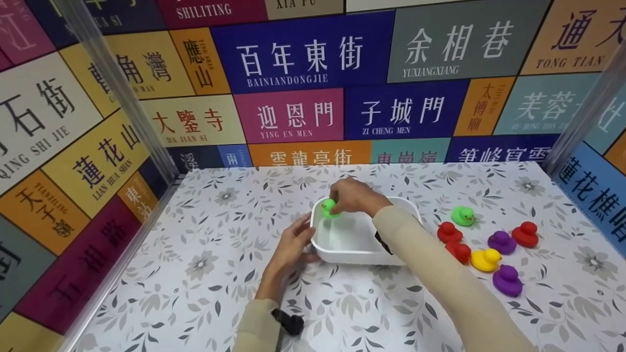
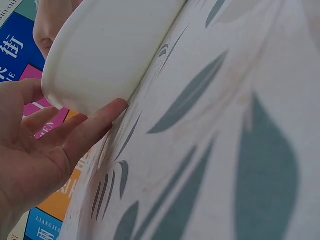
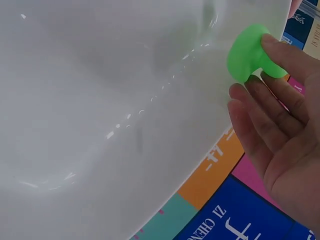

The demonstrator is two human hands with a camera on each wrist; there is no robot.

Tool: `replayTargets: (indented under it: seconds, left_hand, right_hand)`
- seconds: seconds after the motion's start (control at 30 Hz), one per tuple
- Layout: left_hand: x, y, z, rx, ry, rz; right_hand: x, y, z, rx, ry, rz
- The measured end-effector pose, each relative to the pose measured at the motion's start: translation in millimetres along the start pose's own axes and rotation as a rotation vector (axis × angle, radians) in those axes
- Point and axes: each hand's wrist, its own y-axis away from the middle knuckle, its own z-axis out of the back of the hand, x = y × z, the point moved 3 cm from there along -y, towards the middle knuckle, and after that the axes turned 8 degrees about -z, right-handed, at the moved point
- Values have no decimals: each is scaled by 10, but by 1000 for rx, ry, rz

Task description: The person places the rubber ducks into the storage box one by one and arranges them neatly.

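Observation:
A bright green rubber duck point(image 1: 328, 208) is pinched between the thumb and fingers of my right hand point(image 1: 356, 195), inside the left end of a white tub point(image 1: 359, 257). In the right wrist view the duck point(image 3: 247, 55) is beside the tub wall, with the thumb on it. My left hand point(image 1: 292, 243) touches the tub's left side from outside. Its fairly straight fingers point(image 2: 95, 125) reach along the outer wall in the left wrist view, one fingertip low near the tabletop. Within the visible part of the tub, only the held duck shows.
Right of the tub lie another green duck point(image 1: 462, 215), several red ducks such as one point(image 1: 525, 234) at the far side, a yellow duck point(image 1: 485, 260) and two purple ducks point(image 1: 507, 280). A leaf-patterned tabletop point(image 1: 195, 303) is backed by sign-covered panels point(image 1: 303, 58).

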Motion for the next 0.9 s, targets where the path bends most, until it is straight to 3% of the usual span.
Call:
replayTargets:
  seconds: [0.63, 0.9]
  left_hand:
    - [21, -8, -3, -14, 0, -2]
    - [6, -6, 9, 0, -27, -13]
  right_hand:
    - [-63, -116, -145, 59, 138, 69]
    - [-89, -126, -169, 119, 131, 47]
